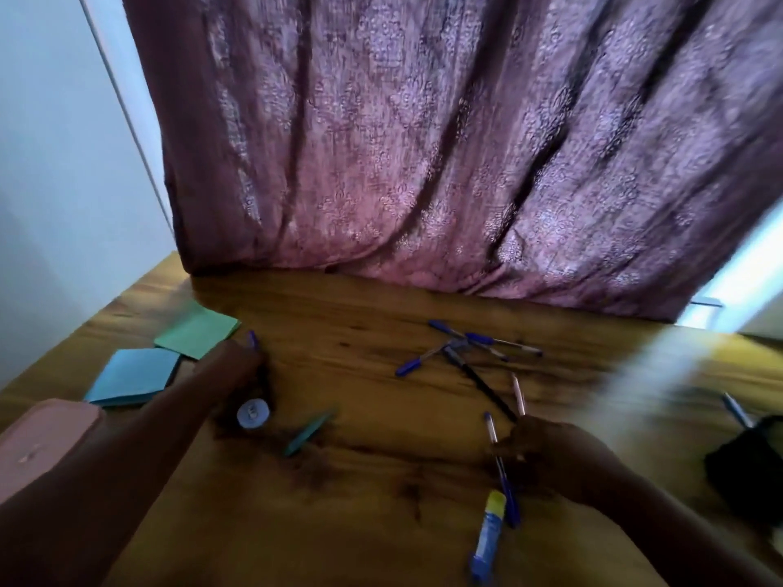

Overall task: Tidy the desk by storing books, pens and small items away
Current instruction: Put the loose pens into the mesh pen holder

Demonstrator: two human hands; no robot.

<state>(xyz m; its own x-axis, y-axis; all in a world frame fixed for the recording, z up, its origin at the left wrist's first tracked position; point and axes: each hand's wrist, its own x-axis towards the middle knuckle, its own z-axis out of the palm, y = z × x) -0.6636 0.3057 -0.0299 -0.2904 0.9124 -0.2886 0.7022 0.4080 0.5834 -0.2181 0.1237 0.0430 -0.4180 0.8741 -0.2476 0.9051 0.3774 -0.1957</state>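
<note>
A pink sleeve (46,434) shows at the far left, and from it the left arm reaches forward over the wooden surface (364,493). Beyond it lie a blue pad (131,379) and a green pad (197,332), touching at a corner. The left hand (241,362) is closed around a blue pen (253,338), whose tip pokes out above the fingers. Just beneath that hand stands a small white roll (253,413), and beside it a teal strip (307,432) lies slanted. Further right, near the curtain (423,141), several blue pens (466,345) lie crossed in a loose pile (one black pen (478,381) runs out of it toward the viewer). The right hand (546,451) rests on the surface with its fingers pinched on a clear blue-capped pen (498,455). A glue stick (487,535) lies just beside that pen's cap. At the far right sits a dark, blurred object (750,468).
</note>
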